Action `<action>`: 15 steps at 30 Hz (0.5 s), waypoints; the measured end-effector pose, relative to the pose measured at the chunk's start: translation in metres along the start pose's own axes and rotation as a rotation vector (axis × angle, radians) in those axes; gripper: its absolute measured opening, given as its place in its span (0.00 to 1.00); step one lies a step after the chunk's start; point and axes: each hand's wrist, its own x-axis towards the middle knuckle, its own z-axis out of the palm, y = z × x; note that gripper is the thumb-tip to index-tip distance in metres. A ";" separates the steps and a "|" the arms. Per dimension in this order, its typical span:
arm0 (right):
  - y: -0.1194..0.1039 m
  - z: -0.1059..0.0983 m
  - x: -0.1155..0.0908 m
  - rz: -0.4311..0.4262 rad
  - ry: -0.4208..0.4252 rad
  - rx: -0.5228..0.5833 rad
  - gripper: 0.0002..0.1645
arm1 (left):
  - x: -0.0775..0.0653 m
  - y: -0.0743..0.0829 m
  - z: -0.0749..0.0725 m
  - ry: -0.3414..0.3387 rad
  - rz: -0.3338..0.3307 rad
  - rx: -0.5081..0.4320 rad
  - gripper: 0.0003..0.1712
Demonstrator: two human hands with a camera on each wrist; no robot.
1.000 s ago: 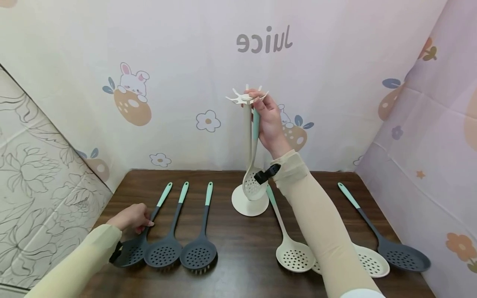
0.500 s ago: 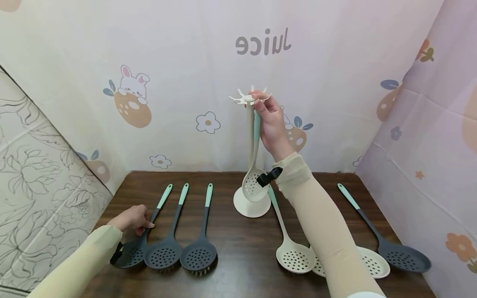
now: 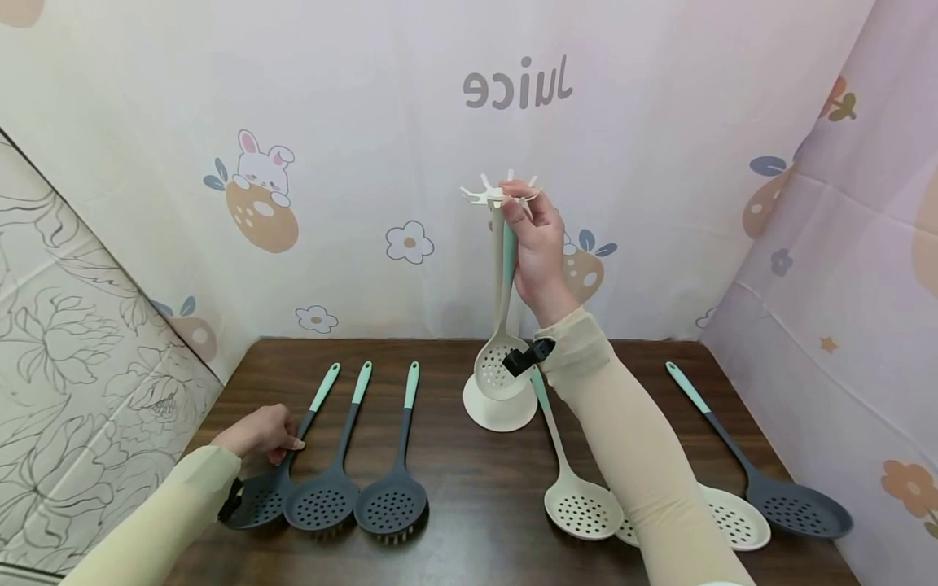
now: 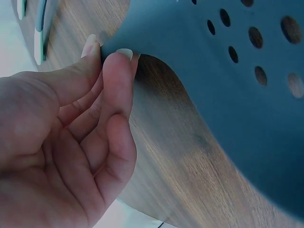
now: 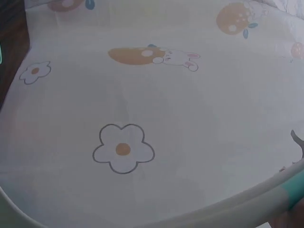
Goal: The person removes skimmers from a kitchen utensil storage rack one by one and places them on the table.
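My right hand holds the mint-green handle of a cream skimmer up at the hooked top of a cream utensil stand. The skimmer hangs upright in front of the stand's post; whether its handle sits on a hook is hidden by the fingers. In the right wrist view, part of its mint handle shows at the lower right. At the left, my left hand pinches the neck of a dark grey skimmer lying on the table, thumb and fingertips on its edges.
Two more dark grey skimmers lie beside it. Right of the stand lie a cream skimmer, other cream utensils partly under my right sleeve, and a dark grey slotted turner. Printed curtains enclose the wooden table.
The stand has shifted slightly right, its top more than its base, together with my right hand. The cream skimmer's bowl and my left hand stay nearly in place.
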 end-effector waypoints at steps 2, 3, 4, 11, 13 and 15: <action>-0.001 0.001 -0.002 0.004 0.008 0.011 0.18 | 0.000 0.000 -0.001 -0.005 0.000 0.002 0.14; -0.001 0.001 -0.002 0.004 0.011 0.015 0.18 | 0.000 0.001 -0.001 -0.008 0.000 0.003 0.14; -0.002 0.002 -0.003 0.002 0.013 0.018 0.18 | 0.000 0.000 -0.002 -0.009 -0.004 0.002 0.13; -0.003 0.006 -0.006 -0.013 0.071 -0.010 0.20 | 0.003 -0.001 -0.001 -0.015 -0.005 0.006 0.13; -0.002 0.008 -0.007 -0.025 0.097 -0.016 0.21 | 0.003 -0.001 -0.001 -0.021 -0.006 0.005 0.13; -0.002 0.010 -0.009 -0.034 0.123 -0.021 0.21 | 0.003 -0.001 -0.001 -0.025 -0.019 0.000 0.13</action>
